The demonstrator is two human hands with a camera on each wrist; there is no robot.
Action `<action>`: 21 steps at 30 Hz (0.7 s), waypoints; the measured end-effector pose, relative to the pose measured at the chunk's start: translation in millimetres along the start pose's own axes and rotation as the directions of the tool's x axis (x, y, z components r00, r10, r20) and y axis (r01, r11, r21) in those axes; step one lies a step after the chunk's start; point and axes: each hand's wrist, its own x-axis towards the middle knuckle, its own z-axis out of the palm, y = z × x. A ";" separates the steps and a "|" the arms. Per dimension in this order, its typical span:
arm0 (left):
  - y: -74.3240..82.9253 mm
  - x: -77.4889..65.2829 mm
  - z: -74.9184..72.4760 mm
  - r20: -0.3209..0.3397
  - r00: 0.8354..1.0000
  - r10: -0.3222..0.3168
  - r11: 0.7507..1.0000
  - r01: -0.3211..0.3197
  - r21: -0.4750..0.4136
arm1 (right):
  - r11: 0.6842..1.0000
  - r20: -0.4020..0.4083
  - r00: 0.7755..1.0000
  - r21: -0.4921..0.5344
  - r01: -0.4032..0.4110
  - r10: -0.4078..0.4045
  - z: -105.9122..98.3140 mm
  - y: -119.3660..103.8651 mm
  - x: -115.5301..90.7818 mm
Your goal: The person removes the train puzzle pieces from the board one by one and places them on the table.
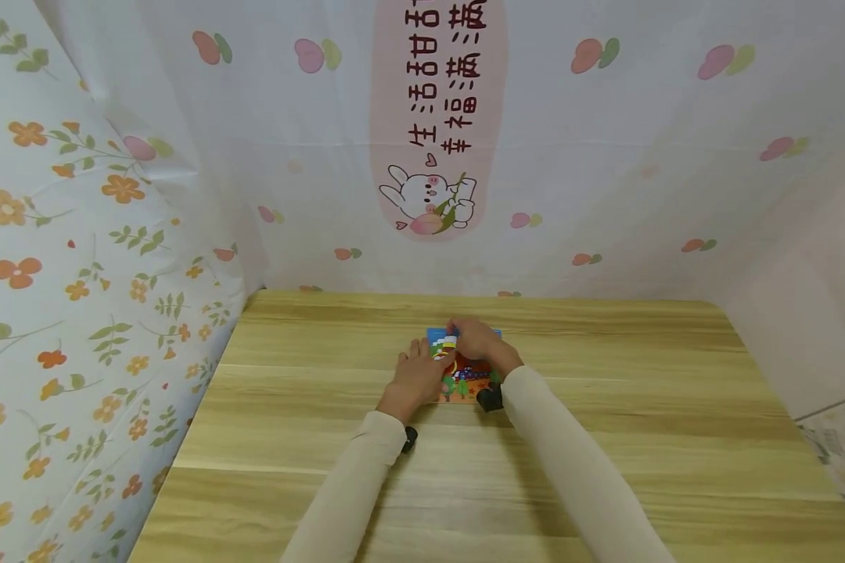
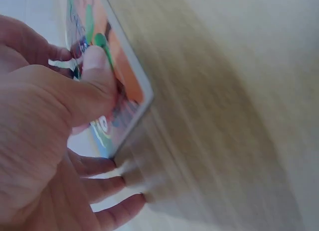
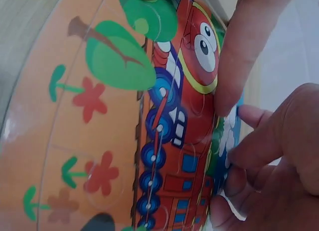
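Observation:
A jigsaw puzzle board point(image 1: 458, 389) with a cartoon train lies flat on the table, its cut lines visible in the right wrist view. My left hand point(image 1: 420, 375) is at the board's left side. Its thumb point(image 2: 97, 66) rests on the printed face, while several fingers point(image 2: 119, 211) stretch out on the wood by the edge. Over the board's upper part, my right hand point(image 1: 477, 341) has curled fingers point(image 3: 237, 183) and appears to pinch a small puzzle piece point(image 2: 61, 64). The fingers hide most of that piece.
The wooden table point(image 1: 310, 375) extends around the board on all sides. Behind it hangs a white printed cloth point(image 1: 289, 180), with a floral cloth point(image 1: 98, 274) along the left. A dark wrist strap part point(image 1: 490, 397) overlaps the board's lower right corner.

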 end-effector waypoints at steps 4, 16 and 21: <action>6.9 2.0 -3.9 0.029 1.000 -0.012 0.999 0.010 0.053 | 0.998 -0.011 0.999 -0.039 -0.040 0.040 0.8 -3.8 2.5; 8.8 5.2 -0.9 0.067 0.998 -0.012 0.998 0.007 0.069 | 0.997 -0.036 0.998 -0.042 -0.060 0.059 0.7 -0.5 7.5; 2.9 4.3 -1.4 0.056 0.998 -0.020 0.998 0.017 0.069 | 0.999 -0.040 0.999 -0.037 -0.003 0.002 1.7 -4.3 11.1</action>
